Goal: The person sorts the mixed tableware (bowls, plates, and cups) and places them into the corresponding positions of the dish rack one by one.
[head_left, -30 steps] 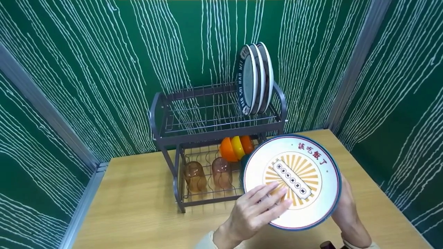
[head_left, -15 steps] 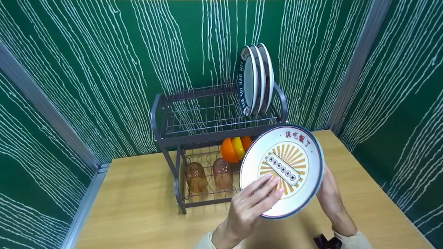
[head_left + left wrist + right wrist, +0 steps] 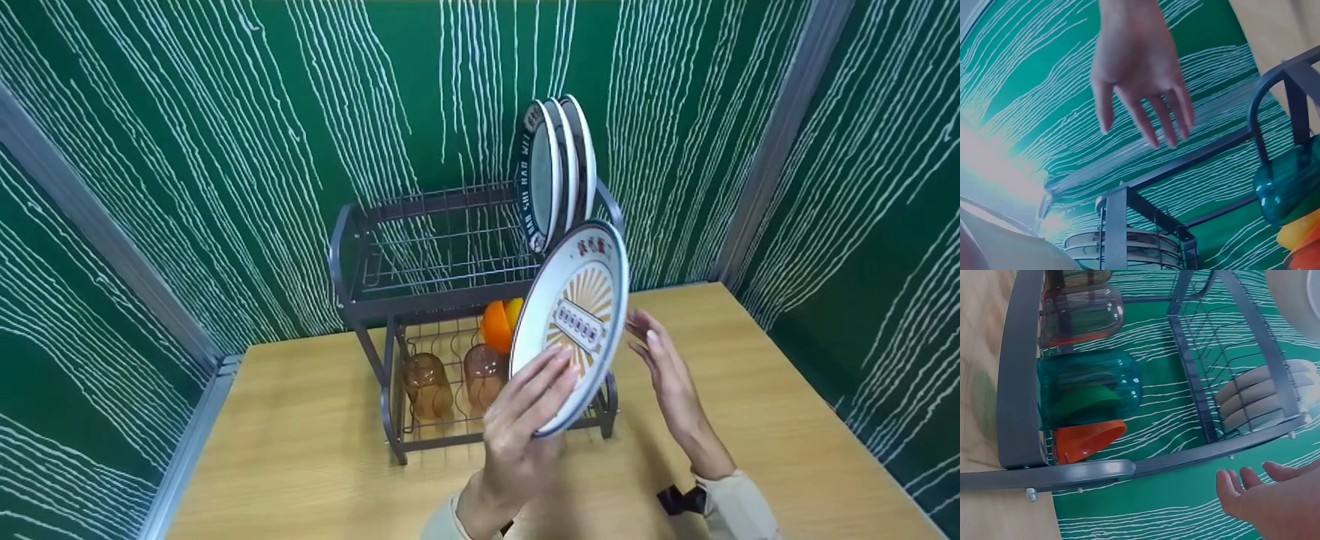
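A white plate [image 3: 566,337] with a blue rim and an orange sunburst print stands tilted in front of the rack. My left hand [image 3: 517,427] grips its lower left edge, fingers across the printed face, thumb hidden behind. To the plate's right my right hand [image 3: 671,382] is apart from it, fingers loosely extended; this hand [image 3: 1140,67] also shows in the left wrist view. Three plates [image 3: 541,184] stand on edge at the right end of the dark two-tier dish rack [image 3: 442,300]. In the right wrist view, the held plate [image 3: 1300,295] is partly visible at upper right.
On the lower tier stand two upturned tinted glasses [image 3: 427,382], with an orange bowl [image 3: 495,328] and a yellow one behind the plate. The right wrist view shows a teal glass [image 3: 1089,388] beside them. Green patterned walls [image 3: 247,187] surround the wooden table [image 3: 300,465].
The plate has moved left and up toward the rack and turned more edge-on. My right hand has let go of its right side and come away. My left hand keeps its grip.
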Motion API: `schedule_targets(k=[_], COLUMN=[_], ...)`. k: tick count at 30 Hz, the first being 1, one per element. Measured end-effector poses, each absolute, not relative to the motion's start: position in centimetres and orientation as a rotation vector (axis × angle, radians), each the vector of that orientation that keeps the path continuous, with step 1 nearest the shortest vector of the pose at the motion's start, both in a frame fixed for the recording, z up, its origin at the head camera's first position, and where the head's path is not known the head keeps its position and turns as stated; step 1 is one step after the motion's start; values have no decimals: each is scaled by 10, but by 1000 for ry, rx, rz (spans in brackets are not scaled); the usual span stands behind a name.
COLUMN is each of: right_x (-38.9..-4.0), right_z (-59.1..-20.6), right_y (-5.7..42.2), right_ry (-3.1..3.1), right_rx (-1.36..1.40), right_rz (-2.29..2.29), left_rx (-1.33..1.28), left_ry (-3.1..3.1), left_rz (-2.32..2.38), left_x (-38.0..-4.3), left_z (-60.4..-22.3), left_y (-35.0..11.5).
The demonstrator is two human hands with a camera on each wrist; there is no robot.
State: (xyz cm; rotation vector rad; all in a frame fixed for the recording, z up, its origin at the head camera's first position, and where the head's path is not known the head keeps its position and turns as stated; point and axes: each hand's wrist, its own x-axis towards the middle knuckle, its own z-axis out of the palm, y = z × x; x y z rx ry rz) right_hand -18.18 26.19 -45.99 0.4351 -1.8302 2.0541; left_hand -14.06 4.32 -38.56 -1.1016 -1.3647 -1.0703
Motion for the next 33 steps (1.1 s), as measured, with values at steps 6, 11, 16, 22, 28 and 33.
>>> schedule_targets(k=[6, 11, 16, 22, 28, 33], right_x=[-194, -201, -205, -213, -221, -227], right_z=[-465, -466, -468, -472, -475, -478], right_y=[253, 249, 247, 246, 244, 243], right_ry=[-1916, -2022, -2086, -2086, -2130, -2101], right_rx=[373, 353, 290, 264, 180, 176], right_rz=[2087, 2093, 2069, 2054, 2013, 1973], left_rx=[-1032, -964, -911, -859, -804, -747], left_ry=[-1358, -1373, -1378, -1382, -1335, -1305], left_rz=[-1154, -1274, -1383, -1459, -1559, -1559], left_x=[-143, -144, -149, -159, -170, -182], left_z=[-378, -373, -367, -359, -349, -339], left_y=[40, 40, 41, 42, 44, 46])
